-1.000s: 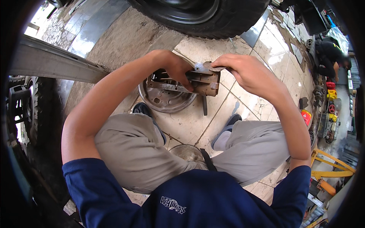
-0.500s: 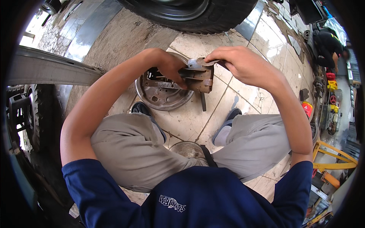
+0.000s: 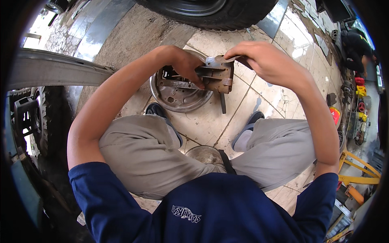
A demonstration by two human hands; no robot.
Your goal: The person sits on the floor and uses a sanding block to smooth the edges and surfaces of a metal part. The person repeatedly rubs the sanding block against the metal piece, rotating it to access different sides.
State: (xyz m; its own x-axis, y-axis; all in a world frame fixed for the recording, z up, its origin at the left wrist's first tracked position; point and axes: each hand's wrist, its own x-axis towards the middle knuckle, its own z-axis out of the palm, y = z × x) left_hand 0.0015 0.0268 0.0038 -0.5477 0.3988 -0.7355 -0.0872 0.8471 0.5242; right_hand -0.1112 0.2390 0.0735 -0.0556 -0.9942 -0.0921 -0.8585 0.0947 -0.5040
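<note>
A rusty, ribbed metal bracket (image 3: 221, 83) lies over a round, brown metal plate (image 3: 182, 106) on the floor before my feet. My left hand (image 3: 186, 67) is wrapped over the bracket's left part, thumb toward its near side. At its far right corner, my right hand (image 3: 257, 56) pinches a thin brown-grey sheet (image 3: 225, 59) against a bare, shiny patch of metal. The sheet looks like sandpaper, though its kind is not certain. Below the bracket a dark flat bar (image 3: 223, 103) sticks out toward me. My left palm hides part of the bracket.
A big tyre (image 3: 219, 18) stands on the tiles at the far side. A grey metal beam (image 3: 60, 69) reaches in from the left. Rightward are a red can (image 3: 335, 114), yellow metal stands (image 3: 358, 178) and, farther off, a crouching person (image 3: 356, 48).
The whole view has shifted slightly, so the scene sits a little farther right and up. My left hand keeps its hold; my right fingers stay with the sheet at the bracket's far corner.
</note>
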